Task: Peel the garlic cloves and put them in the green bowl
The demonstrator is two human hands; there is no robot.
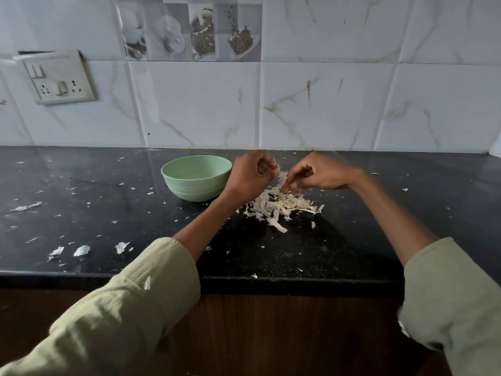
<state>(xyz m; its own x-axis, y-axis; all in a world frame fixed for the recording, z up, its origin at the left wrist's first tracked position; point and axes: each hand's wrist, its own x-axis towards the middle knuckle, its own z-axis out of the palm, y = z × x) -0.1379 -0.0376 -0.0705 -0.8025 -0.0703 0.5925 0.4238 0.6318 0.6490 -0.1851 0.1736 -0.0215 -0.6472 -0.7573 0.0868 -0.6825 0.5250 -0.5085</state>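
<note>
Right hand (315, 176) is motion-blurred; what its curled fingers pinch over the peel pile (282, 206) can't be made out. Bowl interior shows no visible cloves. Black counter (108, 213), scattered skin flakes, marble-tiled wall, socket (58, 78). Left hand (250, 176) is curled, contents unclear. Green bowl (196, 177) sits near the counter's back edge, just left of the left hand.

Home kitchen: tiled backsplash (325, 104), countertop (108, 185)
</note>
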